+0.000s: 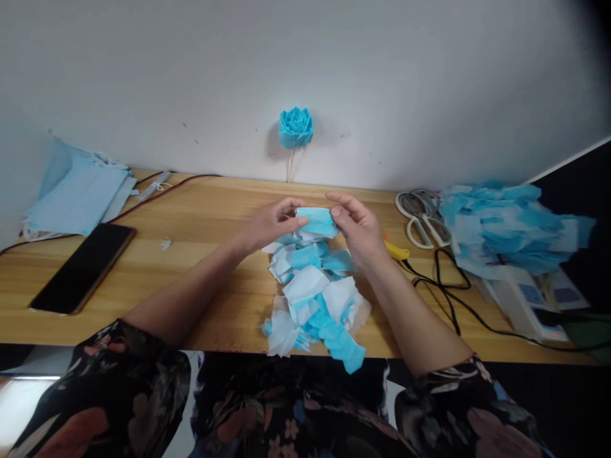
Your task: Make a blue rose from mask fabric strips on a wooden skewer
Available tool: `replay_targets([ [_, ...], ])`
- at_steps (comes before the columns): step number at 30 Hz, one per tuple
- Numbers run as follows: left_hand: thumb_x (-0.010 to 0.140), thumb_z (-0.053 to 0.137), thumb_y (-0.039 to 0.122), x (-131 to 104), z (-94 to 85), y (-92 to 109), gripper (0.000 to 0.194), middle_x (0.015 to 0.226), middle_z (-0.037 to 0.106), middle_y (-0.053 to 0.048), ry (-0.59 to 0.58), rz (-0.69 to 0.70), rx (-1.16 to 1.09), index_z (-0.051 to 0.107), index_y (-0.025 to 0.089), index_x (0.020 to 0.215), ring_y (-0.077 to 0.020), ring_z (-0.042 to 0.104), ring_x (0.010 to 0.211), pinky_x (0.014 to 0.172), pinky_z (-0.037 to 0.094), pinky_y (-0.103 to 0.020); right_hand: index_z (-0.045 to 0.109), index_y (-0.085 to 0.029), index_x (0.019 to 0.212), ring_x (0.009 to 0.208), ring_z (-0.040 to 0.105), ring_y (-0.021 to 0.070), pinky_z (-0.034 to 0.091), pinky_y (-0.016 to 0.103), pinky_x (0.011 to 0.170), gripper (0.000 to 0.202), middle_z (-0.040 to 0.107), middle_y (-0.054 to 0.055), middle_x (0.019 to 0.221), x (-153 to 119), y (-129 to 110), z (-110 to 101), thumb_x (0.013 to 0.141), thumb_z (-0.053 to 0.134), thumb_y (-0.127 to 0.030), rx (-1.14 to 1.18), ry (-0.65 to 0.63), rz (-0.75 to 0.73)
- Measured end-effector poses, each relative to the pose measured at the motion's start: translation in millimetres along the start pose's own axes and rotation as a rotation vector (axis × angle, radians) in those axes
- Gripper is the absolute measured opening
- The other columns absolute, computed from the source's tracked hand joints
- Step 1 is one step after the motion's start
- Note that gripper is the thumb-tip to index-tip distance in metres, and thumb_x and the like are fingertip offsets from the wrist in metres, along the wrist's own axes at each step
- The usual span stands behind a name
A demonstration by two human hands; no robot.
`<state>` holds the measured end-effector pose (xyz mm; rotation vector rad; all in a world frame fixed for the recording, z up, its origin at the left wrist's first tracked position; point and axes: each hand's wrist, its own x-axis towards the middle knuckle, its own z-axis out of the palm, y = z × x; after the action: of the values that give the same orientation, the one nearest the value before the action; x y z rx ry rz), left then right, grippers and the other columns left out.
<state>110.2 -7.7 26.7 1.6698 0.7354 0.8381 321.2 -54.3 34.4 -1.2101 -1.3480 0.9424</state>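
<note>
Between my two hands is a small folded piece of blue mask fabric [316, 222], held up above the table. My left hand [273, 224] pinches its left end with thumb and fingers. At its right end, my right hand [359, 230] grips the edge between thumb and fingertips, the index finger stretched past it. Under and in front of my hands lies a loose pile of blue and white fabric pieces [305, 286], some reaching over the table's front edge. A blue fabric flower [296, 129] on a thin stick leans against the wall behind.
On the left lie stacked face masks [83, 191] and a black phone [83, 268]. To the right are scissors [428, 232], a yellow-handled tool [396, 250], black cables [443, 286], a heap of blue fabric pieces [510, 229] and a white device [525, 302]. The wall [191, 83] bounds the table's back.
</note>
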Motion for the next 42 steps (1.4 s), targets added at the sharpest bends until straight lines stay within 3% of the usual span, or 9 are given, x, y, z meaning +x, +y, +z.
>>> replay_targets([
  [4, 0.079, 0.08, 0.049, -4.0, 4.1, 3.7, 0.038, 0.076, 0.064, 0.001, -0.021, -0.066, -0.084, 0.062, 0.016, 0.083, -0.0117, 0.06, 0.07, 0.066, 0.047, -0.024, 0.07, -0.028, 0.117, 0.066, 0.054, 0.0163, 0.047, 0.03, 0.062, 0.047, 0.061, 0.0, 0.076, -1.2, 0.9, 0.1, 0.084, 0.07, -0.062, 0.007, -0.033, 0.018],
  [10, 0.074, 0.086, 0.052, -2.6, 3.0, -0.2, 0.043, 0.077, 0.068, -0.001, -0.034, -0.085, -0.378, 0.065, 0.016, 0.086, -0.0107, 0.061, 0.068, 0.066, 0.05, -0.024, 0.068, -0.029, 0.124, 0.081, 0.068, 0.019, 0.057, 0.033, 0.072, 0.045, 0.073, 0.003, 0.093, 1.5, 4.0, -3.3, 0.09, 0.063, -0.059, 0.118, -0.018, 0.011],
  [15, 0.075, 0.086, 0.052, -5.1, 4.7, 0.5, 0.043, 0.076, 0.068, -0.001, -0.173, -0.142, -0.443, 0.068, 0.015, 0.088, -0.01, 0.06, 0.064, 0.062, 0.048, -0.023, 0.069, -0.029, 0.123, 0.11, 0.07, 0.0229, 0.058, 0.035, 0.09, 0.051, 0.075, 0.007, 0.119, -1.1, 5.6, -0.1, 0.082, 0.076, -0.058, 0.084, -0.129, -0.028],
  [18, 0.078, 0.085, 0.05, -6.9, 6.3, 2.4, 0.041, 0.081, 0.07, -0.003, -0.207, -0.127, -0.428, 0.069, 0.014, 0.09, -0.0108, 0.062, 0.069, 0.067, 0.051, -0.024, 0.074, -0.027, 0.106, 0.119, 0.068, 0.0246, 0.056, 0.038, 0.099, 0.045, 0.074, 0.008, 0.126, -4.7, 0.9, 2.0, 0.074, 0.084, -0.056, 0.094, -0.214, -0.066],
  [22, 0.08, 0.083, 0.05, -6.4, 6.2, 2.9, 0.039, 0.082, 0.068, -0.002, -0.176, -0.113, -0.368, 0.069, 0.015, 0.089, -0.0109, 0.061, 0.071, 0.069, 0.05, -0.024, 0.074, -0.024, 0.082, 0.111, 0.07, 0.0221, 0.056, 0.036, 0.097, 0.028, 0.077, 0.006, 0.117, -5.7, -5.3, 2.7, 0.075, 0.085, -0.049, 0.131, -0.263, -0.143],
  [26, 0.084, 0.077, 0.053, -3.1, 4.4, 2.1, 0.04, 0.083, 0.065, 0.0, -0.054, -0.082, -0.271, 0.067, 0.016, 0.095, -0.0106, 0.059, 0.072, 0.071, 0.049, -0.024, 0.075, -0.025, 0.084, 0.102, 0.072, 0.0203, 0.056, 0.033, 0.09, 0.015, 0.079, 0.004, 0.105, -2.8, -1.6, 1.2, 0.079, 0.079, -0.039, 0.135, -0.187, -0.189],
  [30, 0.084, 0.077, 0.052, 0.6, 2.8, 0.6, 0.047, 0.105, 0.069, -0.005, 0.114, -0.011, -0.228, 0.065, 0.017, 0.113, -0.0154, 0.065, 0.092, 0.082, 0.051, -0.027, 0.075, -0.024, 0.088, 0.089, 0.071, 0.019, 0.055, 0.033, 0.085, 0.009, 0.079, 0.001, 0.092, 0.1, 6.4, -0.4, 0.08, 0.071, -0.027, -0.046, -0.064, -0.216],
  [34, 0.079, 0.083, 0.045, 0.2, 2.7, -0.3, 0.046, 0.115, 0.07, -0.009, 0.089, 0.021, -0.224, 0.066, 0.016, 0.111, -0.019, 0.065, 0.102, 0.086, 0.051, -0.029, 0.075, -0.023, 0.087, 0.085, 0.071, 0.0193, 0.054, 0.034, 0.083, 0.01, 0.079, 0.001, 0.089, 0.5, 7.6, 0.6, 0.082, 0.067, -0.025, -0.242, 0.016, -0.26],
  [42, 0.078, 0.082, 0.036, 0.3, 6.5, -0.3, 0.034, 0.106, 0.072, -0.007, 0.077, 0.07, -0.061, 0.069, 0.017, 0.103, -0.0176, 0.064, 0.095, 0.088, 0.05, -0.031, 0.077, -0.024, 0.095, 0.089, 0.072, 0.0216, 0.055, 0.036, 0.085, 0.014, 0.08, 0.003, 0.095, -2.3, 6.4, 3.4, 0.087, 0.066, -0.025, -0.401, -0.012, -0.359],
])
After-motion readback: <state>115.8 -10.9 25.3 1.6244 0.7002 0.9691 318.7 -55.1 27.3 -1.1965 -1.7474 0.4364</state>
